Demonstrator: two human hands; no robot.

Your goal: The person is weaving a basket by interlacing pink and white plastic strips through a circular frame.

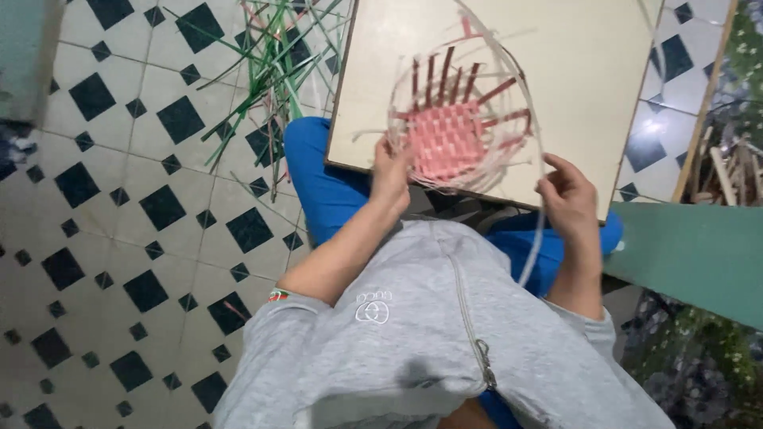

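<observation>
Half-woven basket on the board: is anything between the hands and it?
Nothing visible stands between. The left hand already touches the near rim of the half-woven basket on the board. The right hand is beside the basket's right edge, pinching a pale strip that trails toward the lap.

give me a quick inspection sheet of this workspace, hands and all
surface: pale square board resting on the person's lap, over blue trousers
job's things: half-woven basket with pink woven base and red and whitish uprights, lying on the board; long whitish strip curving down past the board edge
clutter: loose green and pale strips scattered on the floor
grippers: left hand pinches the basket's near-left edge; right hand holds the whitish strip, fingers curled
cables: nothing seen
surroundings: white floor tiles with black diamonds, green surface at right, bundle of sticks beyond it
</observation>
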